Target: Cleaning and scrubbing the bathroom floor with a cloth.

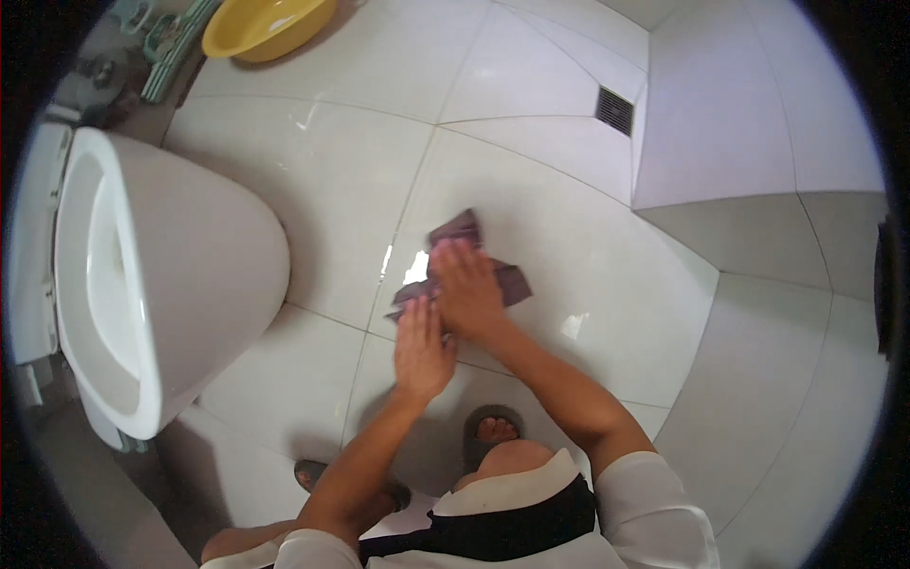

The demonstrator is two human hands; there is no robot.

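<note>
A dark purple cloth [512, 283] lies crumpled on the wet-looking white tiled floor [559, 228]. My right hand [469, 289] is flat on its middle, fingers stretched out and pressing down. Just to the near left, my left hand [423, 349] rests with straight fingers on the cloth's near edge. The two hands are close together, and much of the cloth is hidden under them. Its corners stick out at the far side, the right and the left.
On the left stands a white toilet [209, 237] with its lid raised. A yellow basin [270, 28] sits on the floor at the far left. A square floor drain [614, 111] lies at the far right, beside the tiled wall [720, 123]. My slippered feet [493, 427] are near me.
</note>
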